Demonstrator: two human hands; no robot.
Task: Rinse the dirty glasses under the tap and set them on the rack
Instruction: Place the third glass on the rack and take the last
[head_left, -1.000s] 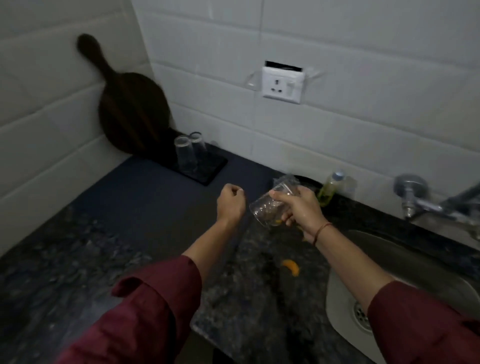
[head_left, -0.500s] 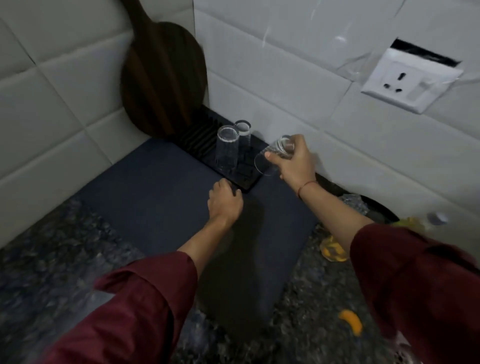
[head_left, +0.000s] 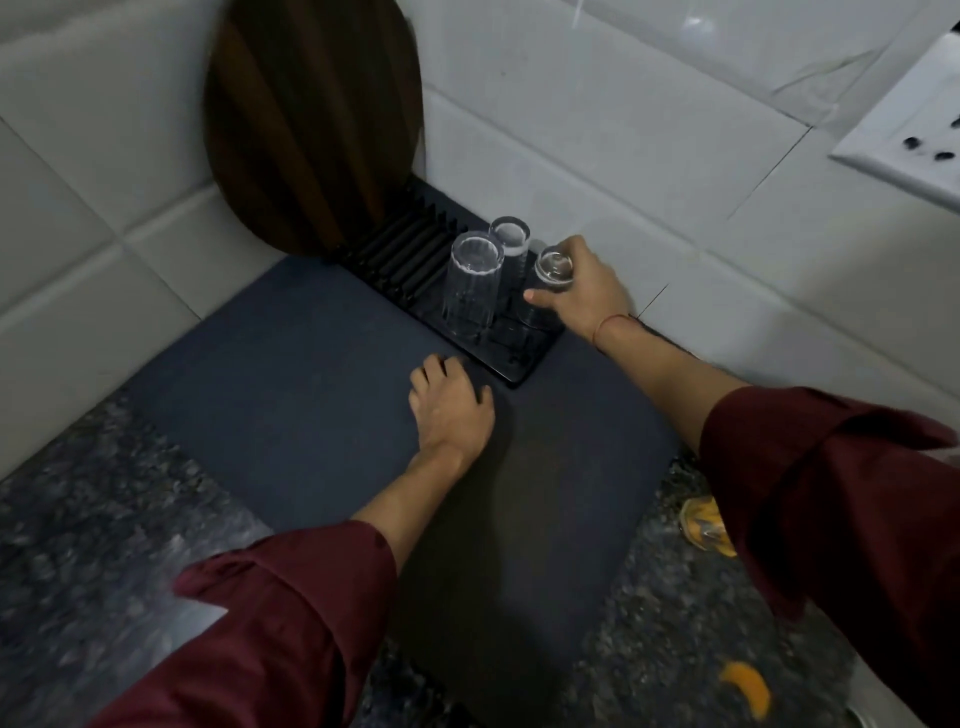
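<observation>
We grip the glass (head_left: 555, 267) mouth-down in our right hand (head_left: 587, 293) at the rack's (head_left: 410, 254) right end, likely to drain | left hand (head_left: 452, 410), loosely curled and empty, braces on the mat (head_left: 291, 374)

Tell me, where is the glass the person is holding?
In the head view, the held glass is upside down in the right hand at the right end of the black rack, just right of the two upturned glasses.
</observation>
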